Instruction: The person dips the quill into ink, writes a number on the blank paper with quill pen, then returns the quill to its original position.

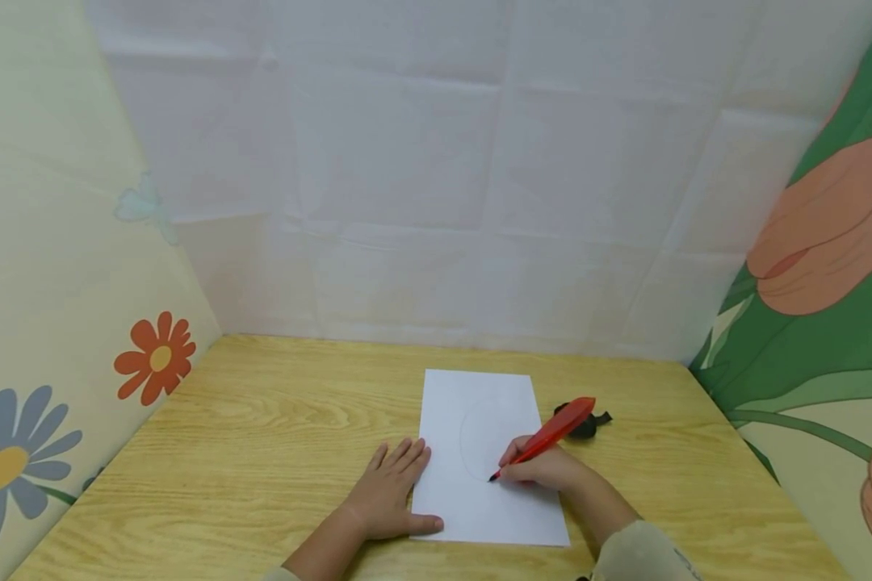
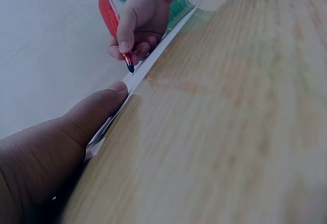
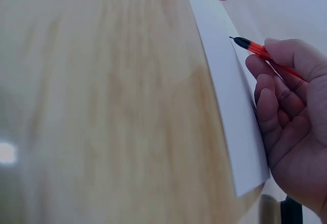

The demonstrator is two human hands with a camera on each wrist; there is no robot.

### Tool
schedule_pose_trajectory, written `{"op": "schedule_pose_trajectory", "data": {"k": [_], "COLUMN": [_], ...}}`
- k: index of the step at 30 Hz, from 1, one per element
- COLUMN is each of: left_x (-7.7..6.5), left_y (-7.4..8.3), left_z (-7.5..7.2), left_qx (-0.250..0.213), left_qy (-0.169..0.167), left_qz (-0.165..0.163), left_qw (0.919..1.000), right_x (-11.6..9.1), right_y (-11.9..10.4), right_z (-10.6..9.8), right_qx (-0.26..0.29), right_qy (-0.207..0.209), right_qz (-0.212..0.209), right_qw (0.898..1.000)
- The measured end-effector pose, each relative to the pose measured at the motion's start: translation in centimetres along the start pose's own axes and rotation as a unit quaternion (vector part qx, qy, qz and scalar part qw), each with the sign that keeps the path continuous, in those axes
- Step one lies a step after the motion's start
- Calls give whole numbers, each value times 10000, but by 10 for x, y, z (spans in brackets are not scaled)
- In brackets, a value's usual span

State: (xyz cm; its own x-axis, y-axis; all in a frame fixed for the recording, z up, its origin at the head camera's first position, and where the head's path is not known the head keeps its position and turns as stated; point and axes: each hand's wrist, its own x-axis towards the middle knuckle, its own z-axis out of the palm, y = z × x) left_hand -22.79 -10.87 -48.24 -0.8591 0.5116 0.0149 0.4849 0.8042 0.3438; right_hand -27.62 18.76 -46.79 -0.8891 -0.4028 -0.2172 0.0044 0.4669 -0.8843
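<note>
A white sheet of paper (image 1: 480, 516) lies on the wooden table with a faint curved line (image 1: 461, 440) on it. My right hand (image 1: 538, 468) pinches a red pen (image 1: 563, 424) with a broad, leaf-shaped upper end. The pen's black tip (image 1: 492, 478) is at the lower end of the curve, and in the right wrist view the pen's thin point (image 3: 232, 38) shows over the sheet. Flat at the sheet's left edge, my left hand (image 1: 392, 492) has its fingers extended and its thumb (image 2: 99, 106) resting on the paper.
Behind the right hand sits a small black object (image 1: 584, 428) with a short tab, partly covered by the pen. The wooden table (image 1: 262, 452) reaches back to a creased white sheet wall (image 1: 407, 202). Flower-printed panels (image 1: 36, 266) stand on both sides.
</note>
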Motion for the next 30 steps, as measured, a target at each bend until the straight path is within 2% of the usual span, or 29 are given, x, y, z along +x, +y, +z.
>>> {"op": "schedule_pose_trajectory", "data": {"k": [13, 20, 30], "left_x": [0, 1, 1], "left_y": [0, -1, -1], "left_z": [1, 2, 2], "left_qx": [13, 28, -11], "left_qy": [-20, 10, 25], "left_qz": [-19, -6, -8], "left_qw": [10000, 10000, 10000], "right_x": [-3, -3, -5], "right_y": [2, 6, 8], "right_z": [-4, -7, -12], "right_qx": [236, 169, 229], "right_qy": [90, 81, -78], "right_qz": [36, 11, -142], "right_qw": [9997, 9998, 9996]}}
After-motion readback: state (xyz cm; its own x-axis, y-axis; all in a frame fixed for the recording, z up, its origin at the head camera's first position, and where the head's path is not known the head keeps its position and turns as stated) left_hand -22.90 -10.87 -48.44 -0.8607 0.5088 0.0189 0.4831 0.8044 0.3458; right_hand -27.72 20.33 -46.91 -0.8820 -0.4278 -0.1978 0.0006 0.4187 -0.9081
